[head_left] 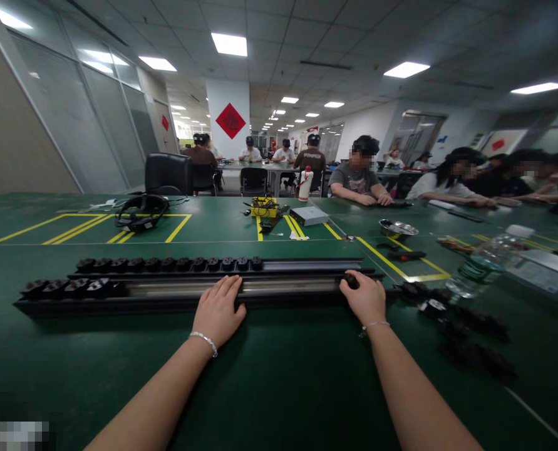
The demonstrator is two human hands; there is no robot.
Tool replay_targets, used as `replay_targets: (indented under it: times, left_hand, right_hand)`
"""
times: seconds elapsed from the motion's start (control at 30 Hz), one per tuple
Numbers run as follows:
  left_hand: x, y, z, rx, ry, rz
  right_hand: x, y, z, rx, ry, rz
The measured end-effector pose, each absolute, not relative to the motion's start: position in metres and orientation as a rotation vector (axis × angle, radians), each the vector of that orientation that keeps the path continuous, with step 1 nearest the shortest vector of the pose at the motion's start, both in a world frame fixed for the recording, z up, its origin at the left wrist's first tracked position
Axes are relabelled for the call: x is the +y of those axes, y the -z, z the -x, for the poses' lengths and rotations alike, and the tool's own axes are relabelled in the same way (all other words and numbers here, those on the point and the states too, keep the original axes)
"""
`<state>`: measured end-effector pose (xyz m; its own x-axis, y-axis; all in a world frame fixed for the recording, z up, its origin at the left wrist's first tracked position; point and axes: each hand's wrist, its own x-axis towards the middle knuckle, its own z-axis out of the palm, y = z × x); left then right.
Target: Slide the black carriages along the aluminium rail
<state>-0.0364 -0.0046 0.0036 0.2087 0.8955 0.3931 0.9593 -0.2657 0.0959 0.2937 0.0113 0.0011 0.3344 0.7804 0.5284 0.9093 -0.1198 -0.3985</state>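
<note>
Two long black rails lie across the green table; the near rail (166, 289) has a silvery channel and several black socket modules (67, 288) at its left end. The far rail (307, 265) carries a row of black modules (166, 264). My left hand (218, 310) rests flat on the near rail's front edge, fingers stretched out. My right hand (364, 297) is curled over the rail's right part, fingertips pinched on a small black piece there. Each wrist wears a thin bracelet.
Loose black modules (466, 332) lie at right beside a tipped plastic bottle (476, 266). Farther back are a metal bowl (397, 228), a yellow device (264, 207), a white box (309, 215), a headset (140, 213) and a black chair (168, 174). Several people sit at tables behind.
</note>
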Motion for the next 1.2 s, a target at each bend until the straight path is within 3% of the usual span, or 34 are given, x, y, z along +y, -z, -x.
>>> replay_targets:
  times: [1.2]
  left_hand:
    - [-0.0036,-0.0006,0.0382,-1.762,0.568,2.299]
  right_hand:
    - [0.0120,-0.0013,-0.2969,-1.441,0.212,1.949]
